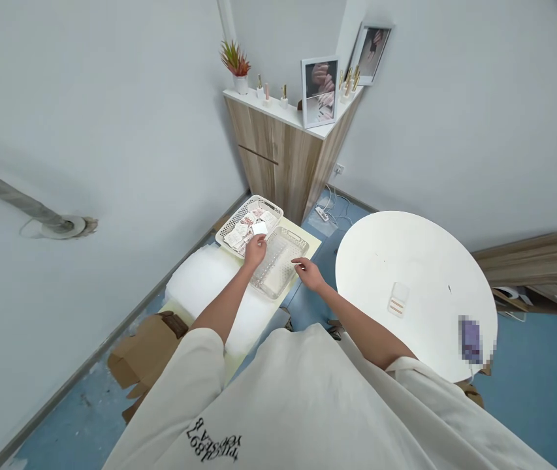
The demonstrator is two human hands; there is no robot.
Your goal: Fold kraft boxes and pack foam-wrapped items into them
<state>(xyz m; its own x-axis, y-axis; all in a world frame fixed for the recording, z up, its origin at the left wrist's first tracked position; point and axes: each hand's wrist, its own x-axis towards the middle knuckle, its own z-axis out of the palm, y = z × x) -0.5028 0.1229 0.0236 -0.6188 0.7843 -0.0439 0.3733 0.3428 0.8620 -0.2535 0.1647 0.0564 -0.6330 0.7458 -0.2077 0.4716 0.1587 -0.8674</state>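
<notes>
My left hand point(255, 250) is at the near edge of a white perforated basket point(224, 241) holding many small printed cards point(239, 230). Its fingers are closed on a blank white card point(259, 228), which rests above the others. Close beside this basket, to the right, is a clear plastic basket point(278, 292) with holes in its sides; its inside shows no cards. Over its right rim hovers my right hand point(309, 273), fingers loosely bent and slightly apart, with nothing visible in them.
Both baskets stand on a pale table with white foam sheets point(204, 281). To the right is a round white table point(415, 248) bearing a small clear case point(398, 299) and a blurred purple object point(471, 341). Cardboard boxes point(148, 349) lie lower left. A wood cabinet point(283, 156) stands ahead.
</notes>
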